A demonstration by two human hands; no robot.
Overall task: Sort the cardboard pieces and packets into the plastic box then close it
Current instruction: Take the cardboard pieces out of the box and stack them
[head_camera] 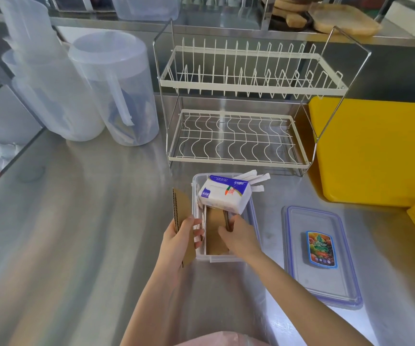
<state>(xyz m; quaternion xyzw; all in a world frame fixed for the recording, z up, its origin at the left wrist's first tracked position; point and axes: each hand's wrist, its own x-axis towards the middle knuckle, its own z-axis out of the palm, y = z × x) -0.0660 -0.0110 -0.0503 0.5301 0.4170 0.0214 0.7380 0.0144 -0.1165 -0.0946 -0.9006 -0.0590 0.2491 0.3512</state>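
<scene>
The left hand [181,236] has its fingers [196,227] curled round a cardboard strip [182,216], held upright just left of the box [226,258]. The right hand [239,237] reaches into the box, its fingers pinching a dark cardboard piece [227,222] standing beside a flat brown piece [214,231]. Just beyond both hands a tissue packet [224,193] leans on the box's far end, over white sachets [256,179]. Right of the hands the lid [321,283] lies flat on the steel surface [76,221]. Further off stands a dish rack [239,106].
</scene>
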